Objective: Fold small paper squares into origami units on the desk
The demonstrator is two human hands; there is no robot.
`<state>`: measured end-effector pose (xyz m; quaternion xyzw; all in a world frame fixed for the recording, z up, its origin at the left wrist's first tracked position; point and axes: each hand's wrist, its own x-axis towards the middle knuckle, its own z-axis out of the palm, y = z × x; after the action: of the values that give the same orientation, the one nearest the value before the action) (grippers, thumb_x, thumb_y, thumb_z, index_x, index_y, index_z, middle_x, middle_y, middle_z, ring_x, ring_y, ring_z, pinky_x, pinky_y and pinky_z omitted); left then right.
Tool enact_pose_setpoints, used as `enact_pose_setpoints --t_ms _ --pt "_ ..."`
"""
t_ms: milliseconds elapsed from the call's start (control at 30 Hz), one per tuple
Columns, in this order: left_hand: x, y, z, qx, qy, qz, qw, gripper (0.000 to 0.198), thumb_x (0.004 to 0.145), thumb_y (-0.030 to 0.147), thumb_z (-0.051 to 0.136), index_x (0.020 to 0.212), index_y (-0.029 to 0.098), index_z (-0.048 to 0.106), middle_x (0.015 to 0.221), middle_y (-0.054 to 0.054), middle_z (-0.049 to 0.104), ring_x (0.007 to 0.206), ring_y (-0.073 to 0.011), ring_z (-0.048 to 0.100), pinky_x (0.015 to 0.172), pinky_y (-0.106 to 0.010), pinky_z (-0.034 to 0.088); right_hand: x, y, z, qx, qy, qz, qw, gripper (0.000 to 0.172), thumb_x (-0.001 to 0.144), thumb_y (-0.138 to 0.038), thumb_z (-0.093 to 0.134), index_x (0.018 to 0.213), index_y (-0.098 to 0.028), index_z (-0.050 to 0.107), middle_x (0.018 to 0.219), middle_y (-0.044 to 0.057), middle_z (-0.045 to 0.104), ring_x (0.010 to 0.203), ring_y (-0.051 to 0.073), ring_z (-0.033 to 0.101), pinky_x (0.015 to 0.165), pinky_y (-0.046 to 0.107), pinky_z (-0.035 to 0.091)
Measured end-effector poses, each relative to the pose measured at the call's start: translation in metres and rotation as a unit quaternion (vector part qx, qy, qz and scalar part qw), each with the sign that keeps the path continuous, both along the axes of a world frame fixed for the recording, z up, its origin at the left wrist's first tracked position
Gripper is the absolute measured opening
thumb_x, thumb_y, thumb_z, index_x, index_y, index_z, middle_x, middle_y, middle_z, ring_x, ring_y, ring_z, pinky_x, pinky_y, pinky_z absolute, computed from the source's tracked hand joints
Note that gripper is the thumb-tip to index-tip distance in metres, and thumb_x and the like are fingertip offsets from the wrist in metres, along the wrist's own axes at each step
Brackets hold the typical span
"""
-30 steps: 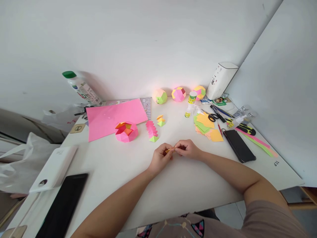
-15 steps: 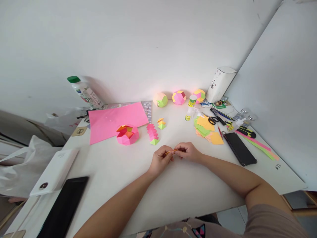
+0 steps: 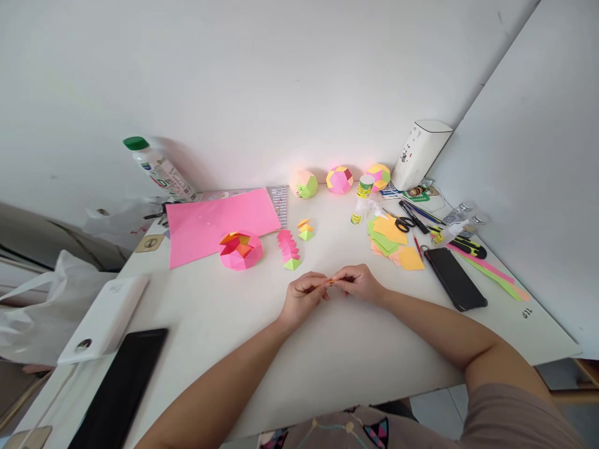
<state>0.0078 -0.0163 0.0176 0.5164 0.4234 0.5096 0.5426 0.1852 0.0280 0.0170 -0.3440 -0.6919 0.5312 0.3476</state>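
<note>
My left hand (image 3: 303,297) and my right hand (image 3: 359,282) meet over the middle of the white table (image 3: 327,355). Both pinch a small orange folded paper piece (image 3: 330,281) between their fingertips. Just beyond the hands lies a row of pink folded units ending in a green one (image 3: 287,247). A pink open paper shape with orange inside (image 3: 240,249) sits to the left of that row. A small orange and green folded piece (image 3: 305,229) lies further back.
A pink sheet (image 3: 219,223) lies at back left beside a bottle (image 3: 156,166). Three paper balls (image 3: 339,179) stand by the wall. Loose coloured squares (image 3: 392,240), scissors (image 3: 402,219), glue (image 3: 362,193) and a phone (image 3: 455,277) lie right. A tablet (image 3: 119,390) and white box (image 3: 103,318) lie left.
Both hands stay together on the orange piece, their fingers shifting slightly along it. The view wobbled a little; nothing on the table moved.
</note>
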Motion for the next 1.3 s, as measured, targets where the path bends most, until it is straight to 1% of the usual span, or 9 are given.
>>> enact_pose_setpoints --t_ms 200,367,500,600,700,800,967,1167,1300 --pt "-0.0003 0.0007 0.0006 -0.002 -0.001 -0.002 1.000 0.014 0.074 0.033 0.066 0.076 0.019 0.070 0.085 -0.005 0.062 0.054 -0.0089 0.059 0.043 -0.021 0.044 -0.0004 0.0015 0.0017 -0.010 0.016 0.002 1.000 0.016 0.075 -0.033 0.065 0.076 -0.016 0.068 0.060 0.000 0.062 0.045 0.009 0.053 0.043 0.022 0.045" --pt "0.0010 0.0011 0.0014 -0.003 0.001 0.014 1.000 0.019 0.074 0.036 0.065 0.078 0.018 0.069 0.084 -0.005 0.063 0.053 -0.0084 0.057 0.042 -0.020 0.043 -0.0009 0.0002 0.0024 -0.025 0.020 -0.005 0.999 0.020 0.075 -0.033 0.065 0.088 -0.018 0.062 0.065 -0.001 0.063 0.047 0.009 0.053 0.046 0.023 0.045" --pt "0.0010 0.0008 0.0019 -0.029 0.007 0.015 0.999 0.021 0.076 0.037 0.064 0.079 0.017 0.067 0.082 -0.004 0.063 0.053 -0.0079 0.056 0.043 -0.020 0.043 -0.0012 -0.0005 0.0034 -0.015 0.009 -0.006 1.000 0.018 0.077 -0.034 0.063 0.079 -0.019 0.054 0.060 -0.003 0.059 0.047 0.009 0.051 0.046 0.022 0.042" --pt "0.0005 0.0006 0.0017 -0.033 0.005 0.015 0.999 0.020 0.075 0.037 0.064 0.077 0.017 0.067 0.081 -0.004 0.063 0.053 -0.0080 0.056 0.044 -0.021 0.042 -0.0013 -0.0006 0.0051 -0.017 -0.001 -0.002 1.000 0.019 0.079 -0.035 0.062 0.079 -0.019 0.050 0.061 -0.003 0.058 0.047 0.009 0.051 0.046 0.022 0.042" --pt "0.0004 0.0004 0.0020 -0.033 0.003 0.018 0.999 0.021 0.075 0.037 0.064 0.077 0.017 0.068 0.083 -0.005 0.064 0.053 -0.0083 0.056 0.043 -0.021 0.042 -0.0013 -0.0008 0.0060 -0.019 -0.010 -0.001 1.000 0.021 0.080 -0.036 0.060 0.079 -0.019 0.049 0.062 -0.002 0.058 0.047 0.009 0.051 0.047 0.022 0.042" --pt "0.0006 0.0002 0.0030 -0.035 0.006 0.020 0.999 0.022 0.075 0.038 0.064 0.078 0.017 0.068 0.086 -0.006 0.065 0.053 -0.0085 0.055 0.043 -0.022 0.043 -0.0012 -0.0013 0.0060 -0.008 -0.010 -0.010 1.000 0.021 0.080 -0.037 0.060 0.078 -0.019 0.048 0.059 -0.003 0.057 0.046 0.008 0.051 0.046 0.022 0.042" --pt "0.0010 0.0002 0.0033 -0.034 0.004 0.024 0.999 0.022 0.075 0.038 0.064 0.076 0.017 0.068 0.084 -0.005 0.065 0.052 -0.0084 0.055 0.043 -0.021 0.043 -0.0013 -0.0019 0.0055 0.005 -0.010 -0.010 1.000 0.022 0.080 -0.038 0.059 0.078 -0.020 0.048 0.058 -0.004 0.057 0.045 0.009 0.051 0.045 0.022 0.042" --pt "0.0007 0.0003 0.0019 -0.047 -0.003 0.024 0.999 0.019 0.075 0.036 0.064 0.077 0.017 0.068 0.084 -0.005 0.065 0.053 -0.0081 0.055 0.043 -0.021 0.042 -0.0016 -0.0023 0.0035 0.022 -0.009 -0.023 0.999 0.020 0.080 -0.036 0.060 0.078 -0.020 0.048 0.061 -0.003 0.060 0.045 0.008 0.051 0.045 0.022 0.041" --pt "0.0009 0.0000 0.0031 -0.052 -0.004 0.024 0.998 0.019 0.075 0.036 0.064 0.076 0.017 0.068 0.083 -0.004 0.065 0.052 -0.0082 0.055 0.043 -0.021 0.041 -0.0016 -0.0016 0.0047 0.002 -0.013 -0.014 1.000 0.021 0.080 -0.036 0.060 0.078 -0.020 0.048 0.059 -0.003 0.058 0.045 0.009 0.051 0.045 0.022 0.041"
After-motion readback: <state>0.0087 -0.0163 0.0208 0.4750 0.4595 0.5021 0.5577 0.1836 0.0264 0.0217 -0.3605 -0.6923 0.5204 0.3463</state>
